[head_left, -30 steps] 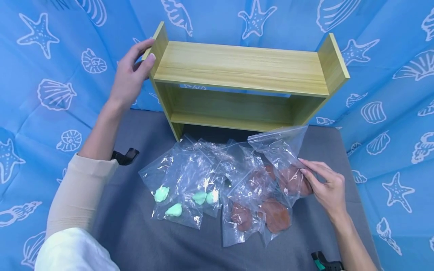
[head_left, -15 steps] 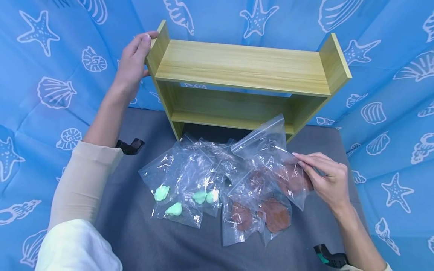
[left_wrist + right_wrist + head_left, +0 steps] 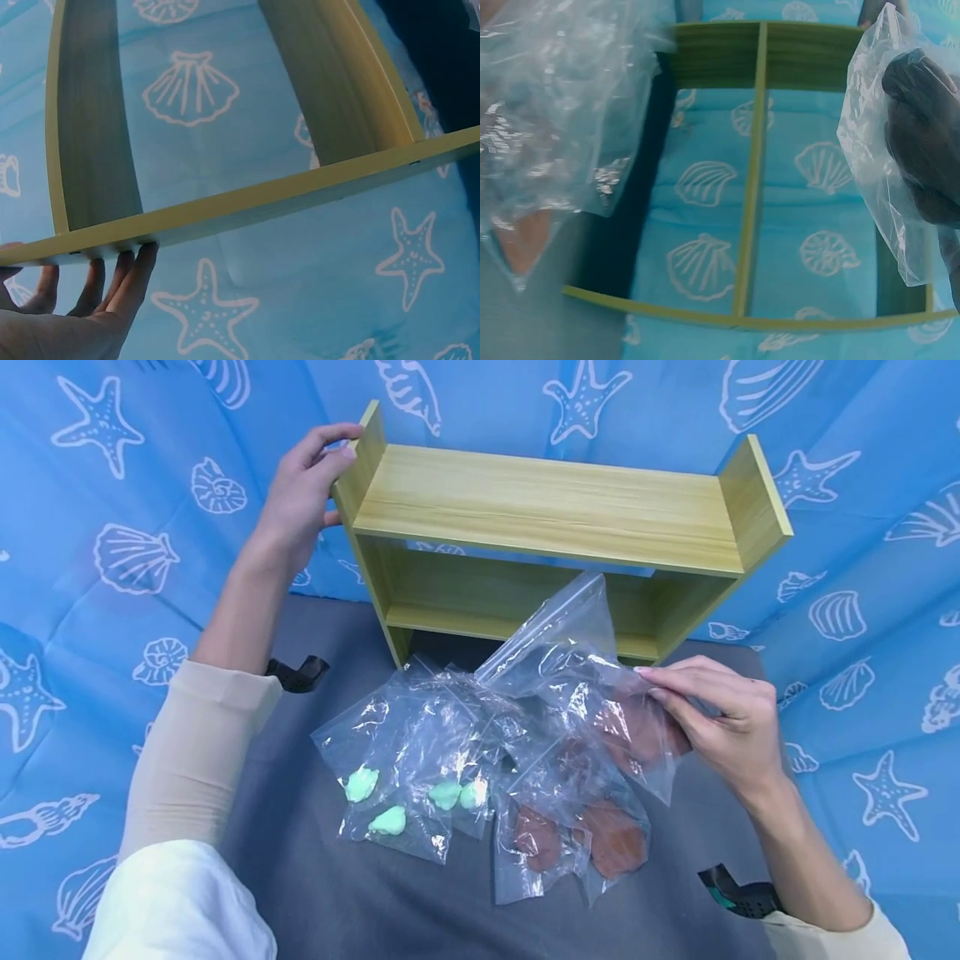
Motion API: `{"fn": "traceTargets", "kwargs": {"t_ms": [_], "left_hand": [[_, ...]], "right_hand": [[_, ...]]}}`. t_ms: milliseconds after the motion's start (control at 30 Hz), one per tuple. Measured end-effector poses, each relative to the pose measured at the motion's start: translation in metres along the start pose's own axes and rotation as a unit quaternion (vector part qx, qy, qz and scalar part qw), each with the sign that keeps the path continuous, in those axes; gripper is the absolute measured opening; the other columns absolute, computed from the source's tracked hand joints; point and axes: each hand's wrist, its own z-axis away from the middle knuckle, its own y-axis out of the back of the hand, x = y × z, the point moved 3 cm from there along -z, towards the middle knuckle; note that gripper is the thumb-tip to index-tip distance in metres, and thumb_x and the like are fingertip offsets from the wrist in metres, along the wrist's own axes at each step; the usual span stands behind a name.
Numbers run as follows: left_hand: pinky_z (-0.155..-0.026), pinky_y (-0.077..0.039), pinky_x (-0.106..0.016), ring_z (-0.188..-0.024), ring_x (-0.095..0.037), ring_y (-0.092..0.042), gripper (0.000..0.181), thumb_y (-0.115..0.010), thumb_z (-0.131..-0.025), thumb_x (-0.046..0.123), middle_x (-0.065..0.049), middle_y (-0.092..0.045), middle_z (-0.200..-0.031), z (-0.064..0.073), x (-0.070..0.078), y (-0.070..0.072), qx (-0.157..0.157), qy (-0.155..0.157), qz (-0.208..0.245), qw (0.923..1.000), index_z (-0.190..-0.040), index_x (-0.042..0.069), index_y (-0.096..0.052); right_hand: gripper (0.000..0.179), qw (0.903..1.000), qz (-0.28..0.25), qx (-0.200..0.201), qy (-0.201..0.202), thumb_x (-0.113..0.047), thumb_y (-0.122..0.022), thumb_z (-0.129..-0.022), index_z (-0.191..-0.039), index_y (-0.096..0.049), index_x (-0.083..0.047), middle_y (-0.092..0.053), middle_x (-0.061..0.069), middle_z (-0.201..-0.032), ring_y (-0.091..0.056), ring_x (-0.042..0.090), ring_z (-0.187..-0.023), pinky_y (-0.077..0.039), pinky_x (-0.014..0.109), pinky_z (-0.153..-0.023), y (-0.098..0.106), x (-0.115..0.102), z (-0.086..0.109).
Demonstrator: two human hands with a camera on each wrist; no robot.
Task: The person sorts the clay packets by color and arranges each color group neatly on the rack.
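My left hand (image 3: 303, 485) touches the upper left side panel of a wooden shelf (image 3: 555, 497). In the left wrist view, several fingertips (image 3: 146, 255) lie against that panel's outer face. With thumb and fingers, my right hand (image 3: 727, 718) pinches the right edge of a clear zip bag (image 3: 577, 618) holding a flat reddish-brown piece. The bag hangs tilted over the other bags, its zip end overlapping the lower shelf board in the head view. Below it lie more bags, some with reddish-brown pieces (image 3: 617, 842), others with pale green lumps (image 3: 388, 820).
A dark grey cloth (image 3: 360, 902) covers the table. Behind the shelf hangs a blue curtain (image 3: 480, 402) printed with white shells and starfish. Black straps (image 3: 738, 893) sit at both wrists.
My right hand has lifted the pinched bag, and its zip end has swung up and left toward the shelf. My left hand has slid up along the side panel.
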Motion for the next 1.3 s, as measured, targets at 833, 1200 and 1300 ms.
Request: {"fn": "traceTargets", "kwargs": {"t_ms": [833,1200,1300], "left_hand": [[-0.102,-0.040,-0.050,-0.121,-0.021,-0.045,0.037,-0.045,-0.105,0.037,-0.001,-0.039,-0.145,0.002,-0.006,-0.001,0.011,-0.008,-0.044,0.9989,-0.142,0.034,-0.050],[-0.103,-0.041,-0.050,-0.125,-0.020,-0.044,0.037,-0.044,-0.105,0.037,0.000,-0.037,-0.148,0.001,-0.007,-0.001,0.010,-0.005,-0.048,0.9988,-0.142,0.034,-0.050],[-0.104,-0.040,-0.051,-0.126,-0.020,-0.043,0.037,-0.044,-0.105,0.036,0.001,-0.036,-0.147,0.001,-0.006,-0.001,0.009,-0.004,-0.044,0.9990,-0.142,0.034,-0.051]], "right_hand": [[0.013,0.9958,-0.069,0.059,0.009,0.006,-0.078,-0.081,-0.084,-0.072,0.017,-0.073,0.017,-0.080,-0.063,0.008,-0.068,-0.037,0.013,-0.059,-0.012,-0.034,-0.093],[0.019,0.9991,0.015,0.037,-0.012,0.016,-0.074,-0.078,-0.095,-0.076,0.007,-0.076,0.011,-0.086,-0.072,0.009,-0.080,-0.052,0.019,-0.073,-0.025,-0.004,-0.128],[0.020,0.9992,0.028,0.027,-0.001,0.015,-0.074,-0.080,-0.097,-0.077,0.004,-0.076,0.009,-0.087,-0.072,0.008,-0.082,-0.053,0.019,-0.073,-0.029,0.003,-0.139]]}}
